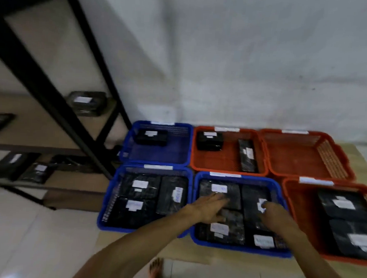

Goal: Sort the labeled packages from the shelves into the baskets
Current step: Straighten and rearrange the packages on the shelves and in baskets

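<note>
Leftmost, black metal shelving (59,102) carries black wrapped packages with white labels (85,103). Beside it, a blue plastic basket (111,209) holds three. My left hand (208,206) lies flat, fingers straight, on packages in the middle blue basket (239,249); my right hand (273,213) reaches in alongside, its grip indiscernible. Rightmost, an orange plastic basket (291,208) holds two.

Six baskets sit on the floor (20,236) in two rows, right of the shelves (52,102). Packages fill the near middle basket (239,249); the far right basket (305,153), behind it, holds nothing visible.
</note>
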Demonstrator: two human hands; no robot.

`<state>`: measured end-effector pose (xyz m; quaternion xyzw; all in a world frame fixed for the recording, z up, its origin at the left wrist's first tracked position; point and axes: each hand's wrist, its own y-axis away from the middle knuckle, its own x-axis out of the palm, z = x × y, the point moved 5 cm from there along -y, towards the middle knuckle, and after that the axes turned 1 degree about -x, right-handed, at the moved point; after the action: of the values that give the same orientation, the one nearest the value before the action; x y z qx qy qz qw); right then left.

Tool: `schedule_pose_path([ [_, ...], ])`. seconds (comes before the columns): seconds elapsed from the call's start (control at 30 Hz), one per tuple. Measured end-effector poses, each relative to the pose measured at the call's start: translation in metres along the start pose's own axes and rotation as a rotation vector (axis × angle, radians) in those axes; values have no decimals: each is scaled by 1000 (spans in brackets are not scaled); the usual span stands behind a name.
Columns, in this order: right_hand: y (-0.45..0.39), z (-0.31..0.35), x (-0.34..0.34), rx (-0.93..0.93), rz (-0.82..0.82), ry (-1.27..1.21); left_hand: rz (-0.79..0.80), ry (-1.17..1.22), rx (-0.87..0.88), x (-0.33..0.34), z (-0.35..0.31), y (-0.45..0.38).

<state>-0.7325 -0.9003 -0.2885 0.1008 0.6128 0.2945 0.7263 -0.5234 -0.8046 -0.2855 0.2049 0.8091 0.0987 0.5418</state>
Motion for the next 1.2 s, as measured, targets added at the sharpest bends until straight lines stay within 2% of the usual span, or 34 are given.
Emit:
schedule_pose_path([
  [0.2, 10, 156, -85, -362, -158, -111, -265, 96, -111, -103, 60, 85],
  [0.33, 33, 268, -115, -539, -252, -149, -413, 137, -202, -156, 109, 156],
  [0.47, 70, 375, -126, -687, -269, -175, -527, 188, -242, -201, 159, 232],
  [0.7, 127, 535, -99, -828, -262, -122, -734, 337, -269, -233, 271, 371],
  [0.9, 156, 631, -56, -899, -256, -158, -894, 414, -364, -240, 371, 450],
  [1.2, 116, 741, 10, -841, -155, -151, -888, 505, -531, -244, 487, 487],
])
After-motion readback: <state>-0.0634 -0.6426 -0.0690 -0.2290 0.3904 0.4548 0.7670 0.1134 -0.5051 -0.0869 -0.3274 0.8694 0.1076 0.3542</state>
